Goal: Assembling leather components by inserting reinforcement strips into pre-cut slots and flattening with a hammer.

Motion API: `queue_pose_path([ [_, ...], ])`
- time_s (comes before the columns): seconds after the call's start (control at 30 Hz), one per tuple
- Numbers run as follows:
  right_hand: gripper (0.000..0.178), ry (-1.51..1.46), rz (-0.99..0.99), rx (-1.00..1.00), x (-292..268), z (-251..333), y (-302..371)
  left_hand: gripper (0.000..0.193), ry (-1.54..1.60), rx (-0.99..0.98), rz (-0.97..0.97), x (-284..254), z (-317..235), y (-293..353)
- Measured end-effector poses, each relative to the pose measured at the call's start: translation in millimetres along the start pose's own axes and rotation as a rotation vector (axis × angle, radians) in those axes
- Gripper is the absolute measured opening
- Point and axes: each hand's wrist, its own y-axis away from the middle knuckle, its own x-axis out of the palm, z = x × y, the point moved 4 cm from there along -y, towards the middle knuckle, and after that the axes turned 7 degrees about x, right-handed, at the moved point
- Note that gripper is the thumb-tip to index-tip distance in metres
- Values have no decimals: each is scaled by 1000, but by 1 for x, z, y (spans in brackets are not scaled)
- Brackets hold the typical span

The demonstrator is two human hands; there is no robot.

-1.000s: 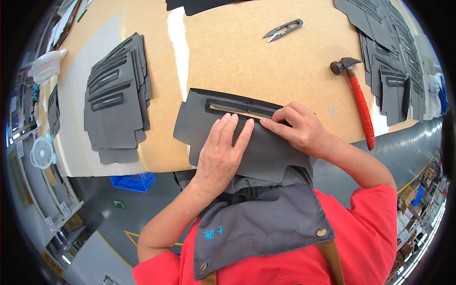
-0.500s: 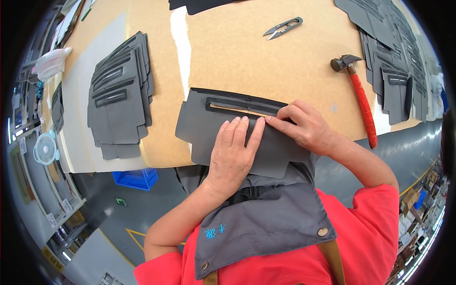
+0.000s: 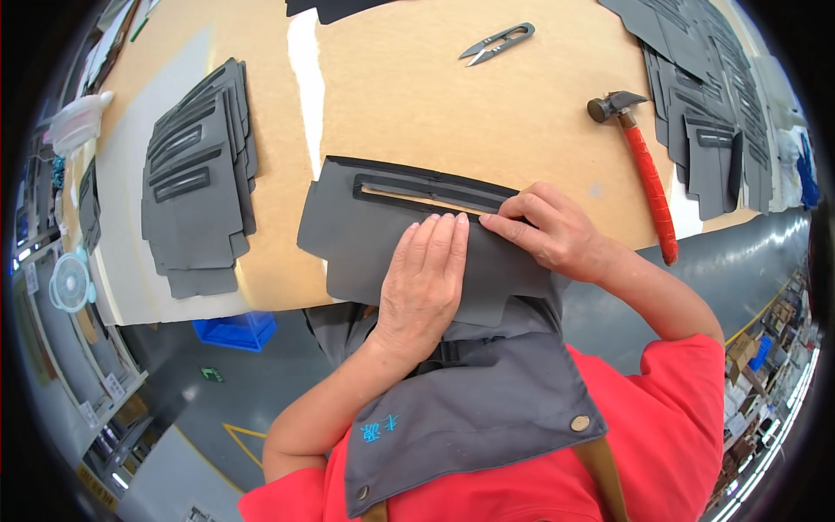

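Note:
A dark grey flat panel (image 3: 357, 237) with notched corners lies at the table's near edge, partly overhanging it. Along its far part runs a long narrow slot bordered by a black frame (image 3: 374, 193), through which the tan tabletop shows. My left hand (image 3: 426, 283) rests flat on the panel, fingers stretched and side by side, tips at the slot's near border. At the slot's right end, my right hand (image 3: 554, 233) has thumb and forefinger closed on the black border, covering that end.
To the left lies a stack of similar grey panels (image 3: 187, 213); more panels (image 3: 709, 157) overlap at the right. A claw hammer (image 3: 645, 170) with a red-wrapped handle lies right of my hands. Thread snips (image 3: 500, 43) lie farther back. A blue crate (image 3: 235, 331) sits below the table edge.
The whole view has shifted slightly, so the table's things appear farther left. My left fingers have drawn together, the forefinger no longer spread apart. My right hand keeps its pinch.

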Motion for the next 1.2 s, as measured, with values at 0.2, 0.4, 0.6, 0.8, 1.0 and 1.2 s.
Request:
queue_pose_path([
  [0.2,37,-62,5,56,-3,-4,6,49,-13,7,19,-2,-8,-4],
  [0.4,40,-57,11,32,-10,-5,12,50,73,-13,14,2,-10,-4],
  [0.6,46,-138,25,118,-11,-10,21,52,16,5,38,1,-15,-6],
  [0.8,49,-88,33,18,-13,-8,23,52,94,16,48,4,-18,-6],
  [1.0,51,-53,59,5,-15,-7,23,51,77,51,56,4,-18,-5],
  [1.2,39,-141,20,21,-23,-3,15,52,178,61,23,2,-11,-12],
])
